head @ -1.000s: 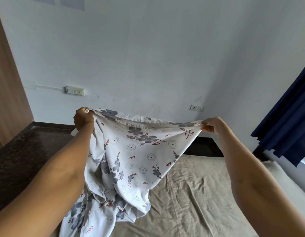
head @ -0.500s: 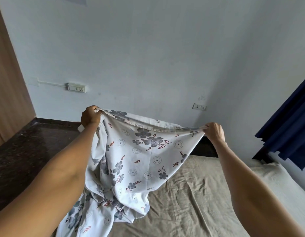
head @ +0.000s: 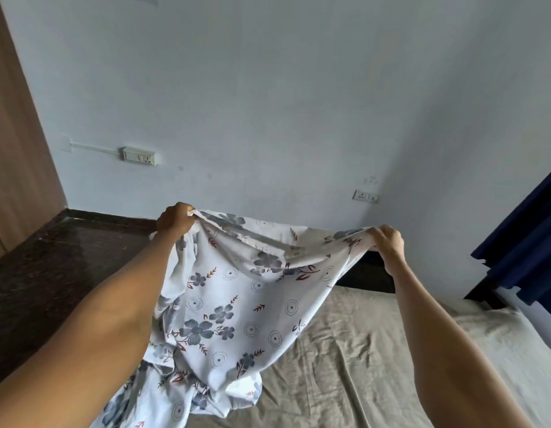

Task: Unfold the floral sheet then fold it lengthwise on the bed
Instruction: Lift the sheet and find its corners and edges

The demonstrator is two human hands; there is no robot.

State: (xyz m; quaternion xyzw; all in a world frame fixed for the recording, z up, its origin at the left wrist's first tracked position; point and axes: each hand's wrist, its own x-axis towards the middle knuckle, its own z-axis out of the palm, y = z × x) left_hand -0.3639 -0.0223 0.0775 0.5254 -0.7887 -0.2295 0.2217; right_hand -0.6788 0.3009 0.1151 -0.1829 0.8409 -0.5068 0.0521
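The floral sheet (head: 234, 307) is white with grey-blue flowers, red leaves and ring marks. It hangs in the air over the bed (head: 360, 359), held by its top edge. My left hand (head: 174, 220) is shut on the left end of that edge. My right hand (head: 388, 245) pinches the right end. The edge sags between the two hands. The sheet's lower part is bunched on the bed's near left side, partly behind my left forearm.
The bed wears a wrinkled beige cover, with a dark headboard (head: 366, 276) against the pale wall. A dark stone floor (head: 52, 273) lies to the left beside a wooden panel (head: 18, 149). A navy curtain (head: 527, 242) hangs at the right.
Both hands have come closer together and sit lower in the view, so the sheet's top edge has gone from taut to sagging. The view has tilted upward a little.
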